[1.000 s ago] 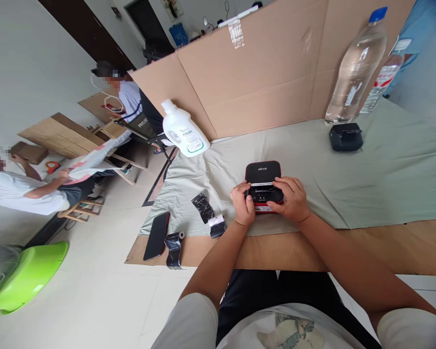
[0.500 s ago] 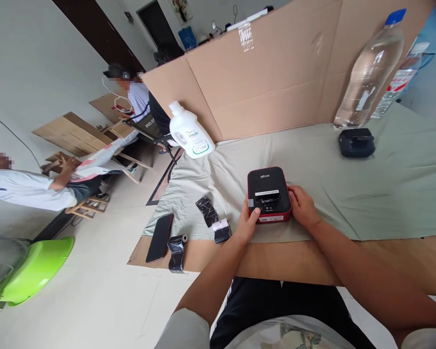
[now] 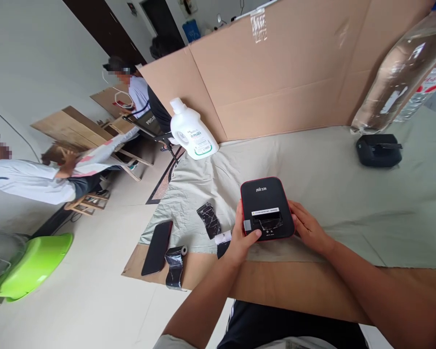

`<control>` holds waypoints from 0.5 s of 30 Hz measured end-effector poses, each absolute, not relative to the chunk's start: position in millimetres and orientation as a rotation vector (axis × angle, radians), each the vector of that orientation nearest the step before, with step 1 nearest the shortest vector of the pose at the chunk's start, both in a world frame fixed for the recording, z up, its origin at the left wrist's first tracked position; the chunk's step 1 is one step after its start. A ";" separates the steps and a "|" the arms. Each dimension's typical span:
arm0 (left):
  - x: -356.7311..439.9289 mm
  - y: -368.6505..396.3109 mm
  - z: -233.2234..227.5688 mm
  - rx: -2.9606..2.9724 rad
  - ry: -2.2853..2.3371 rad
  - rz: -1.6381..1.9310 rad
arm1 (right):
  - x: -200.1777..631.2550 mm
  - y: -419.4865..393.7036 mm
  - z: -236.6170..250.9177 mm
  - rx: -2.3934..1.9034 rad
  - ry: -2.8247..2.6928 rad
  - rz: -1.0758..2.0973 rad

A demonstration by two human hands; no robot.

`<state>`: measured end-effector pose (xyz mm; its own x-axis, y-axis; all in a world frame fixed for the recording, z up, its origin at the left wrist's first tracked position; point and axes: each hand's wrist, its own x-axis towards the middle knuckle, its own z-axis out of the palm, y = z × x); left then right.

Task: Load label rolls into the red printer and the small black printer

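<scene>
A small black box-shaped printer with a red rim (image 3: 266,208) sits flat on the pale green cloth (image 3: 349,194) near the front edge of the brown cardboard-topped table (image 3: 294,286). The left hand (image 3: 241,237) grips its left side, thumb pressed on the top face. The right hand (image 3: 308,228) lies against its right side, fingers loosely curled; whether it actually grips is unclear. A black phone (image 3: 156,241) lies well apart at left.
</scene>
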<state>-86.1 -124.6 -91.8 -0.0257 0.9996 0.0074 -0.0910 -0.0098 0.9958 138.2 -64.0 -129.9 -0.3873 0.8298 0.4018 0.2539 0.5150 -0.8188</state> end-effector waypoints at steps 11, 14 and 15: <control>-136.6 -62.3 -61.2 0.845 1.106 1.309 | 140.0 -71.9 -124.8 -0.933 -1.977 1.088; -170.1 -5.7 -47.1 0.804 1.159 1.464 | 138.4 -74.1 -123.3 -1.018 -2.007 1.092; -181.9 15.1 -42.3 0.766 1.170 1.544 | 137.9 -74.3 -122.6 -1.027 -2.019 1.080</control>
<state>-181.9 15.1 -42.3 -0.2887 0.9538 -0.0835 -0.3384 -0.0200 0.9408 137.9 -74.3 -122.6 -0.5039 0.8493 0.1571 0.3405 0.3625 -0.8676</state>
